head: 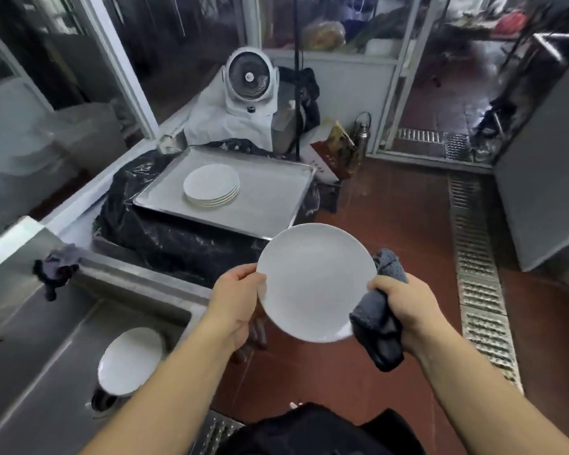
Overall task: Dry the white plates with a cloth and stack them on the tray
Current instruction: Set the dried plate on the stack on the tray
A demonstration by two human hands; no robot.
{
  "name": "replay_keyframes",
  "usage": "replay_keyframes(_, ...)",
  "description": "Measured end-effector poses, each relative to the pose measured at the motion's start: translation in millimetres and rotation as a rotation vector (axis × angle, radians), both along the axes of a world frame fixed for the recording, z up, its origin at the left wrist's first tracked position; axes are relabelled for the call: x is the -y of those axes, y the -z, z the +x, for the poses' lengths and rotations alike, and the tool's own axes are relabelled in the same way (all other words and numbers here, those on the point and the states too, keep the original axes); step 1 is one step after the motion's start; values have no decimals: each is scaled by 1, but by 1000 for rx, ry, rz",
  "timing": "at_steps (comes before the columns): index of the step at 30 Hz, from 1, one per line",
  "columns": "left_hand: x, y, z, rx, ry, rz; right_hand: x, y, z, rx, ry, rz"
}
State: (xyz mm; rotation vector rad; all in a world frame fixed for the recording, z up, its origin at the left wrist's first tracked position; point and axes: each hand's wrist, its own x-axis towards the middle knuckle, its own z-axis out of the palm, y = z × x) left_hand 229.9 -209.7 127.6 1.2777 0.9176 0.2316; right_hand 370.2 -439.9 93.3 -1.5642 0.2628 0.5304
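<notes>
A white plate [314, 284] is held up in front of me over the red floor. My left hand [235, 303] grips its left rim, thumb on the face. My right hand [408, 307] holds a grey cloth [380, 326] bunched against the plate's right edge; part of the cloth wraps behind the rim. Further off, a metal tray [263, 205] rests on a black-wrapped stand and carries a stack of several white plates [211, 185]. More white plates [128, 361] lie in the steel sink [46, 372] at lower left.
A white fan [251, 82] stands behind the tray on a white cloth. A dark rag [55, 269] hangs on the sink's edge. A metal floor drain grate [480, 290] runs along the right. A flask [363, 133] and boxes sit by the glass partition.
</notes>
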Motion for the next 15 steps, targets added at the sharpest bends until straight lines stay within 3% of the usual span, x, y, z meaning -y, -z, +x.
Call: replay_keyframes(15,170,-10,198,-32,230,40,203,8,130,-30,238,-5)
